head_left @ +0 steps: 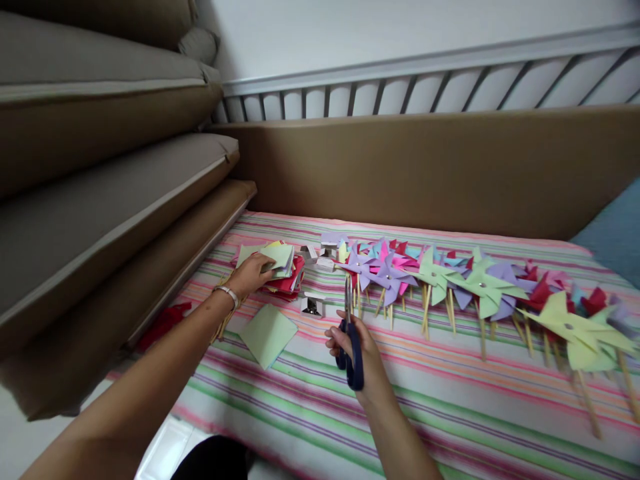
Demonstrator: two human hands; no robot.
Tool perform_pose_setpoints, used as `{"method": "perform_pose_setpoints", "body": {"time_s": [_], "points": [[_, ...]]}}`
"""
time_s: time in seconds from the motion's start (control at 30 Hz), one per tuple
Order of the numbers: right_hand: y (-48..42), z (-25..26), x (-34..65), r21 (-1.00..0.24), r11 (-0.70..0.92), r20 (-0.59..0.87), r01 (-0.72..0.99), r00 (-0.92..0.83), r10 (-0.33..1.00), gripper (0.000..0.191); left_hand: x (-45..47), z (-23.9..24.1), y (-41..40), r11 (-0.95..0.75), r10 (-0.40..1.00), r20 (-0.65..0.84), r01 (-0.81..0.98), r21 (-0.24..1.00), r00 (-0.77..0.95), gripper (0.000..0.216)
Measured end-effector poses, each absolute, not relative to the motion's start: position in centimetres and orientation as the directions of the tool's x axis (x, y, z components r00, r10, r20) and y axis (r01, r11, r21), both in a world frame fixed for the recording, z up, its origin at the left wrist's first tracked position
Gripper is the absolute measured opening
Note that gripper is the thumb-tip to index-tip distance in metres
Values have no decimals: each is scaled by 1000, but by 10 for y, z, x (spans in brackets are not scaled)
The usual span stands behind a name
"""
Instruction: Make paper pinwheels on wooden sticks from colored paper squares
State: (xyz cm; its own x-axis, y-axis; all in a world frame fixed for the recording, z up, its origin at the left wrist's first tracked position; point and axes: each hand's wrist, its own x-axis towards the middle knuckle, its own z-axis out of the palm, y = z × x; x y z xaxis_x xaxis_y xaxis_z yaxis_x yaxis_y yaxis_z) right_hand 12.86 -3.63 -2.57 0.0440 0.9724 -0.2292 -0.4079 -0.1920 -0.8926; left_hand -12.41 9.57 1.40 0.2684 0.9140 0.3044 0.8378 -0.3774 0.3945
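Observation:
My left hand (251, 272) reaches to a stack of coloured paper squares (280, 267) at the left of the striped cloth and pinches the top pale green sheet. My right hand (353, 340) holds blue-handled scissors (350, 333), blades pointing away from me. A single pale green paper square (268, 333) lies flat between my two arms. A small white stapler-like box (312, 305) stands just beyond it.
A long row of paper pinwheels on wooden sticks (480, 290) runs from the middle to the right edge on the striped cloth (450, 400). Stacked brown cushions (100, 220) rise at the left. A brown padded backrest (425, 167) closes the far side.

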Motion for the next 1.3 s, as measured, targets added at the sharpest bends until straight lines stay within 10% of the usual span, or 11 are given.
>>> {"method": "perform_pose_setpoints", "body": {"time_s": [0.5, 0.8, 0.93, 1.03, 1.3], "points": [[-35, -24, 128, -893, -196, -237, -406, 53, 970, 55, -117, 5, 99, -318, 863, 499, 853, 415, 79, 23], [-34, -24, 130, -904, -114, -184, -411, 135, 974, 54, -130, 88, 82, -247, 679, 671, 769, 590, -297, 23], [-35, -21, 131, -912, -68, -146, -406, 165, 975, 52, -94, 91, 35, -252, 844, 263, 87, 964, -468, 20], [-36, -17, 133, -895, -55, -133, -443, 147, 980, 53, -59, 59, 0, 35, 963, -111, -293, 955, -246, 20], [-28, -18, 145, -866, -77, -164, -494, 135, 977, 46, -19, 0, -24, 417, 906, -412, -379, 826, 98, 17]]}}
